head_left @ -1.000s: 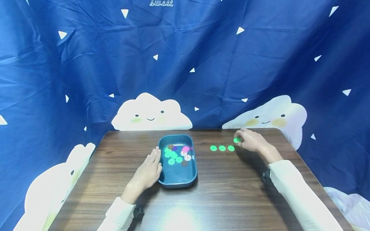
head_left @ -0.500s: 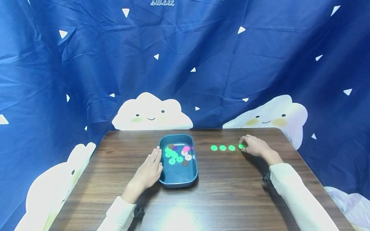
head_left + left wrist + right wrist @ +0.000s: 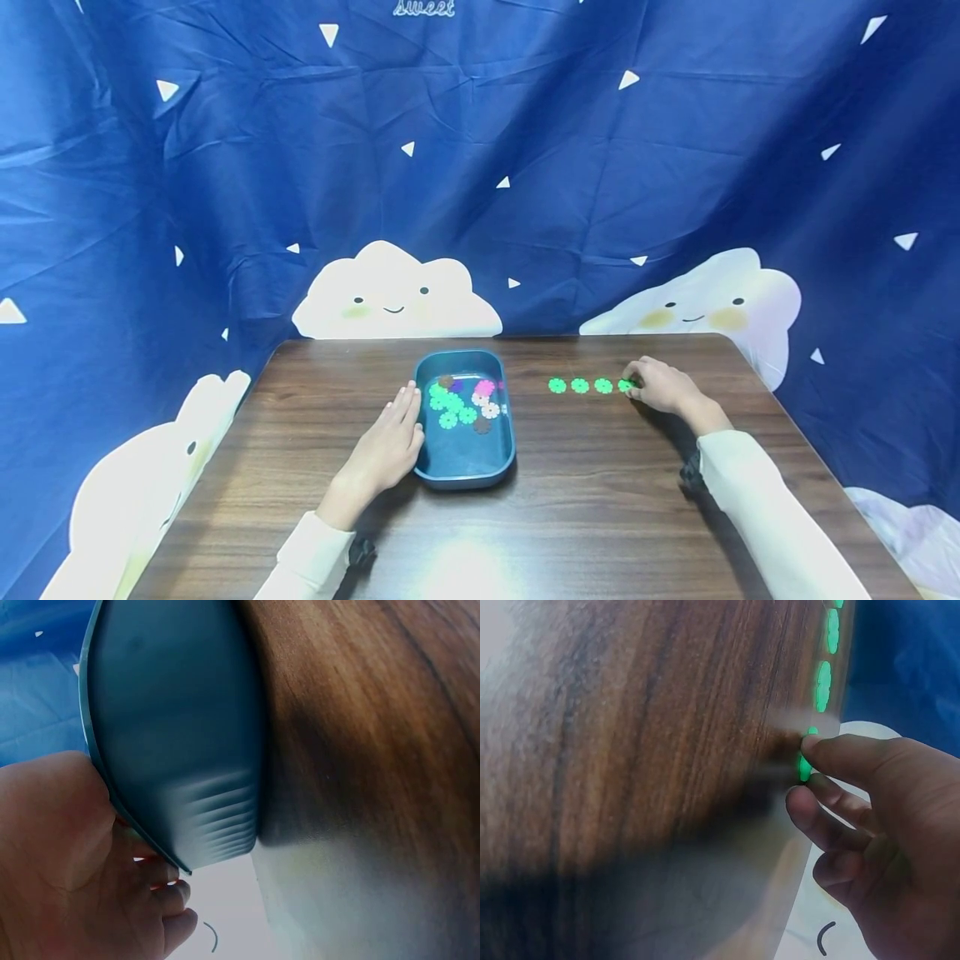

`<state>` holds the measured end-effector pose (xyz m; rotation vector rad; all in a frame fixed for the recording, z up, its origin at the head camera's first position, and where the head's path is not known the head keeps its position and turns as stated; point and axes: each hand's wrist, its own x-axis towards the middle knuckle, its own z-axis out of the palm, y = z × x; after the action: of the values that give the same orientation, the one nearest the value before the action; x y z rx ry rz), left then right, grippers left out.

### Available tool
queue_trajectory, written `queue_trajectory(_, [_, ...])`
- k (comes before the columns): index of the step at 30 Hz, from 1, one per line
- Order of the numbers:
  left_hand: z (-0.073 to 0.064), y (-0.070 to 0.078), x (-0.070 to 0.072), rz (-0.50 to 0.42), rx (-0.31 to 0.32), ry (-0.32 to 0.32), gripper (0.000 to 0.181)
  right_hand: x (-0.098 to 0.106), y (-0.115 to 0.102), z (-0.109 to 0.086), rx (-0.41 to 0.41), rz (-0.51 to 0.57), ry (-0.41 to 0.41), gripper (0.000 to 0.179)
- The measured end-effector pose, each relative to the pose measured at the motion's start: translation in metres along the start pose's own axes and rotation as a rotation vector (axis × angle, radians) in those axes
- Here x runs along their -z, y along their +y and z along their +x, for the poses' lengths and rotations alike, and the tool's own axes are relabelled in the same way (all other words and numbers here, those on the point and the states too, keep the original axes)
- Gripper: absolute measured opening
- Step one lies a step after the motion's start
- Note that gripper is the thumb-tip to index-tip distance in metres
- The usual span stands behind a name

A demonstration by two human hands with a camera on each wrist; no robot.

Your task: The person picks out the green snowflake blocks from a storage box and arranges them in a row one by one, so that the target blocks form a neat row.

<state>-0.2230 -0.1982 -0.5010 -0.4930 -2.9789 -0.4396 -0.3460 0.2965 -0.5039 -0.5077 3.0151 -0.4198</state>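
At the far right of the table, my right hand (image 3: 663,387) pinches a green flower-shaped plastic piece (image 3: 805,766) between thumb and fingers. This piece lies at the right end of a row, beside other green flower pieces (image 3: 580,386). In the right wrist view the thumb rests on its top, and the fingers partly hide it. My left hand (image 3: 382,442) rests along the left rim of a blue-green tray (image 3: 463,481), its fingers straight. The tray holds several flower pieces: green (image 3: 448,421), pink (image 3: 484,388), white (image 3: 490,411), brown (image 3: 482,426) and purple.
A brown wood-grain table (image 3: 577,517) carries everything. Behind it hangs a blue curtain (image 3: 540,167) with white triangles and smiling clouds (image 3: 397,300). The tray stands between the two arms, left of the row.
My right hand has brought its green flower piece down and slightly right, from above the row to the row's right end. My left hand stays on the tray's rim.
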Motion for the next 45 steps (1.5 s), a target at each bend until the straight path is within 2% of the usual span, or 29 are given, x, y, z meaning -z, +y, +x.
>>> queue_trajectory(9, [-0.001, 0.001, 0.000, 0.006, 0.002, -0.006, 0.061, -0.001, 0.000, 0.000, 0.001, 0.007, -0.005, 0.024])
queue_trajectory(14, [-0.001, 0.000, 0.000, 0.012, 0.002, -0.005, 0.061, -0.001, -0.002, 0.001, 0.007, 0.006, 0.020, 0.025])
queue_trajectory(22, [-0.002, 0.001, 0.000, 0.013, 0.005, -0.020, 0.061, 0.005, -0.025, 0.010, 0.035, 0.040, 0.041, 0.019])
queue_trajectory(28, [-0.001, 0.001, 0.001, 0.013, 0.002, -0.017, 0.061, 0.014, -0.060, 0.023, 0.105, 0.046, 0.066, 0.003])
queue_trajectory(36, [-0.001, 0.001, 0.000, 0.014, 0.004, -0.010, 0.061, 0.030, -0.131, 0.040, 0.202, -0.004, 0.065, 0.009])
queue_trajectory(45, [0.000, 0.003, 0.002, 0.013, 0.002, -0.017, 0.061, 0.029, -0.203, 0.066, 0.316, -0.042, 0.029, 0.011])
